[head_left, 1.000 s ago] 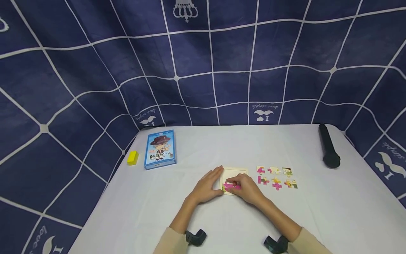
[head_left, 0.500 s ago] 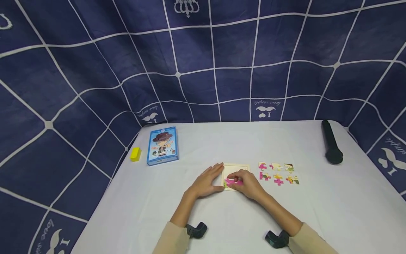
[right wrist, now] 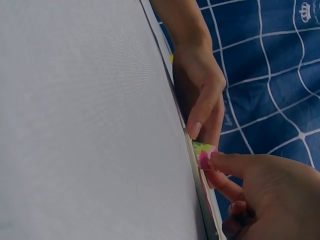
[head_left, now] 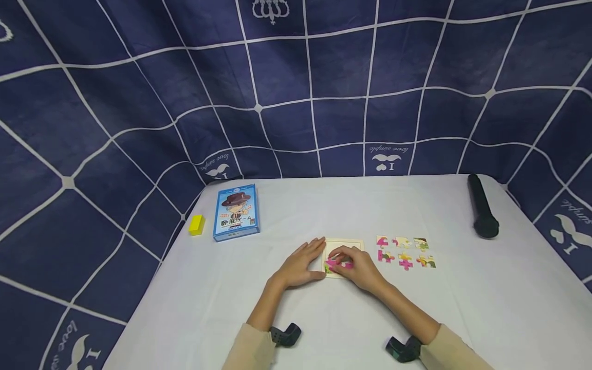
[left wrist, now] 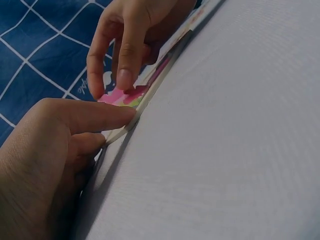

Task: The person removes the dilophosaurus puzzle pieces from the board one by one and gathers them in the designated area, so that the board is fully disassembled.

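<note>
A pale square puzzle frame (head_left: 348, 243) lies flat on the white table (head_left: 324, 205). My left hand (head_left: 300, 263) lies flat beside the frame's left edge, its thumb pressed against the near corner (left wrist: 125, 131). My right hand (head_left: 358, 264) has curled fingers and pinches a pink puzzle piece (head_left: 334, 265) down inside the frame. The left wrist view shows the right hand's fingertips (left wrist: 124, 80) on the pink piece (left wrist: 116, 96). In the right wrist view my right thumb (right wrist: 235, 162) meets the piece (right wrist: 205, 159), with the left hand (right wrist: 202, 95) beyond it.
Several loose puzzle pieces (head_left: 406, 252) lie in two rows right of the frame. A blue game box (head_left: 236, 211) and a yellow block (head_left: 196, 224) sit at the far left. A black cylinder (head_left: 482, 208) lies at the far right. A navy grid-patterned cloth (head_left: 296, 92) hangs behind.
My right hand's fingers have shifted slightly over the pink piece toward the frame's far side. The left hand has stayed against the frame's edge.
</note>
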A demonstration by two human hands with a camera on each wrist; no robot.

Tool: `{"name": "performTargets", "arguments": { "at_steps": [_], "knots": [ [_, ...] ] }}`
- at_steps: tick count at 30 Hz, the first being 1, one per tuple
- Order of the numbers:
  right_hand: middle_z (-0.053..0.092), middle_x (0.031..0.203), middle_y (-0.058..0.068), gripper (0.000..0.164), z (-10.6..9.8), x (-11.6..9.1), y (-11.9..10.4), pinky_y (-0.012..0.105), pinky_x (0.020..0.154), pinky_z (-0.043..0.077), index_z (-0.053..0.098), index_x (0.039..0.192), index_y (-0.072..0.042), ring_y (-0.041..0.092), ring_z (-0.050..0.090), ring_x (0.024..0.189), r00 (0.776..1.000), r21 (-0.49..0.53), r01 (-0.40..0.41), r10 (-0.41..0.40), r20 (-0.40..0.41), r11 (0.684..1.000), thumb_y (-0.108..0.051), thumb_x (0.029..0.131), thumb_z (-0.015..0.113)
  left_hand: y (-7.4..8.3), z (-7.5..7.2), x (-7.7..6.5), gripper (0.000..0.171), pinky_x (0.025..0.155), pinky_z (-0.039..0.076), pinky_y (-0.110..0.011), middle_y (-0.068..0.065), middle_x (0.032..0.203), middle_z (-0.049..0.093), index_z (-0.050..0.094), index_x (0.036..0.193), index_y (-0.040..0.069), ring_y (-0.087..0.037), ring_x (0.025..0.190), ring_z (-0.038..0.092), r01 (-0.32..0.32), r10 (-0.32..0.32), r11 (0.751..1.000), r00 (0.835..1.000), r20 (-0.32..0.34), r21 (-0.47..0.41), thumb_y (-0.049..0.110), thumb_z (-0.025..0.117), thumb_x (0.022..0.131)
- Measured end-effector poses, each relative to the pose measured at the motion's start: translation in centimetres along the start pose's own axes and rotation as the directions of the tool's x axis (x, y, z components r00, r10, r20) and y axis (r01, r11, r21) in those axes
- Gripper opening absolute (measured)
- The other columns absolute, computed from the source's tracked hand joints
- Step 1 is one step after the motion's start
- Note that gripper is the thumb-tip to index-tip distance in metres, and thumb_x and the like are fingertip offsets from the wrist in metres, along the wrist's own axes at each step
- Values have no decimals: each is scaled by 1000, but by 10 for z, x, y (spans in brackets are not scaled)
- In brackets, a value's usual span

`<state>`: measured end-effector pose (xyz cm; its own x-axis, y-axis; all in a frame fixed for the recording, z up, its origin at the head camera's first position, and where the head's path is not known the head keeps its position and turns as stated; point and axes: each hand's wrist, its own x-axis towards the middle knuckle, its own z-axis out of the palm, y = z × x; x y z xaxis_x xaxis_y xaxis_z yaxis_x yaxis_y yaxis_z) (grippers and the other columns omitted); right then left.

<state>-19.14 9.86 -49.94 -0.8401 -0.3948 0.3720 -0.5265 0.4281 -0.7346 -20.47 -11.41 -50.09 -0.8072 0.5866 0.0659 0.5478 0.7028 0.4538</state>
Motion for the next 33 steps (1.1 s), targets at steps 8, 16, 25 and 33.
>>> {"name": "performTargets", "arguments": {
  "at_steps": [8, 16, 25, 33],
  "knots": [
    [68, 75, -7, 26, 1, -1, 0, 21, 49, 42, 64, 99, -17, 5, 57, 60, 1000, 49, -27, 27, 5, 998, -6, 77, 73, 0, 0, 1, 83, 113, 7, -29, 4, 152, 19, 27, 145, 8, -11, 139, 12, 16, -16, 1000, 1000, 7, -15, 44, 61, 79],
    [67, 74, -6, 25, -14, -4, -6, 19, 42, 36, 65, 99, -17, 3, 47, 51, 997, 57, -66, 67, -25, 996, -7, 77, 73, 1, 0, 1, 83, 113, 8, -30, 4, 152, 19, 28, 145, 9, -11, 139, 12, 30, -30, 999, 1000, 5, -16, 45, 61, 79],
    [65, 72, -9, 25, -57, -27, 0, 22, 42, 28, 65, 97, -21, 5, 32, 51, 985, 3, -117, 116, -127, 993, -8, 77, 74, 2, 1, 0, 83, 113, 8, -30, 5, 152, 18, 27, 146, 11, -10, 139, 11, 45, -45, 999, 999, 3, -17, 45, 61, 78],
    [62, 67, -12, 28, -85, -54, 12, 21, 44, 29, 66, 95, -19, 5, 34, 54, 962, -109, -241, 222, -159, 964, -3, 74, 75, 2, 2, 0, 82, 113, 9, -31, 4, 152, 20, 28, 145, 10, -11, 139, 12, 47, -47, 999, 999, -14, -22, 45, 62, 78]
  ]
}}
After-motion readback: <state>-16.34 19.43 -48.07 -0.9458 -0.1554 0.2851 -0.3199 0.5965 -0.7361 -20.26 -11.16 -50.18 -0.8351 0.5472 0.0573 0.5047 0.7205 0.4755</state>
